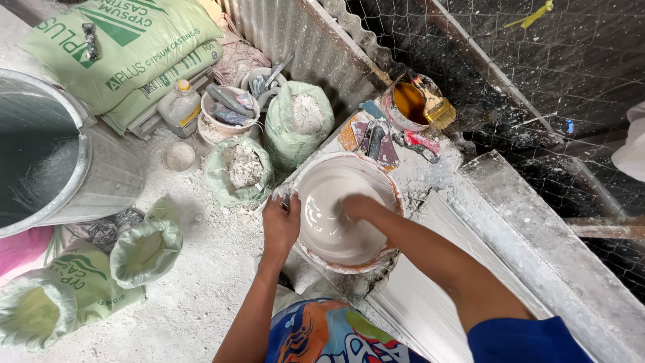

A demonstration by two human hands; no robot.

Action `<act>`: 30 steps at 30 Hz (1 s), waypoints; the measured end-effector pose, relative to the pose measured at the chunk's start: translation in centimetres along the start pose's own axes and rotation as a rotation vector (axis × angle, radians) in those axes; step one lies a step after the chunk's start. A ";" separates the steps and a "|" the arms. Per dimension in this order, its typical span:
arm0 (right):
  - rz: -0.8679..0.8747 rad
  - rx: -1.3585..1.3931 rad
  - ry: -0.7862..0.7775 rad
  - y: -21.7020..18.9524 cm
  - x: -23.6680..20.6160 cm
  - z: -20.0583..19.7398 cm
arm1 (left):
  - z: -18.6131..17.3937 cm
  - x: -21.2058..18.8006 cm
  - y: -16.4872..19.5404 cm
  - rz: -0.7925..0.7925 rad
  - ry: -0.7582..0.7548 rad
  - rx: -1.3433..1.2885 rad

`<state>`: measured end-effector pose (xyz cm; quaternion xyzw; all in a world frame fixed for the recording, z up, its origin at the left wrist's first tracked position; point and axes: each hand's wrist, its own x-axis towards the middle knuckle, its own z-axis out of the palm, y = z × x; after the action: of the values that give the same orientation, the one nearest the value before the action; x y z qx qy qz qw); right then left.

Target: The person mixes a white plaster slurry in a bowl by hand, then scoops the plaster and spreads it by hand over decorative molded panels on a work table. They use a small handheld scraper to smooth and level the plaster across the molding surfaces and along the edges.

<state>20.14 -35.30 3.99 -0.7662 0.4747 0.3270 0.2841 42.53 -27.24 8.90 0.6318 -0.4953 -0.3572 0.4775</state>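
**Floor and bench: what each carries**

Dusty white concrete floor [201, 269] carries open pale-green powder sacks [240, 168], stacked green bags [134, 47], a galvanised metal drum [101, 175] and a plastic bottle [180, 104]. Plaster-caked tabletop [437, 168] carries a round orange-rimmed bowl of white slurry [336, 249], scrapers [376, 141] and a tin of amber liquid [406, 101].

head cam | looks steeply down | close over bowl [349, 208] | single view

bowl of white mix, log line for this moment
left hand: grips bowl rim | right hand: in white mix | open powder bags beside
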 end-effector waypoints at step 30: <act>-0.960 -0.513 0.488 -2.9 -0.6 -0.3 | 0.2 0.4 1.1 -0.037 -0.006 -0.163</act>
<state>22.61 -34.05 4.99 -0.9922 0.0328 0.0809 0.0886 42.07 -27.71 9.93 0.5988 -0.4544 -0.4068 0.5191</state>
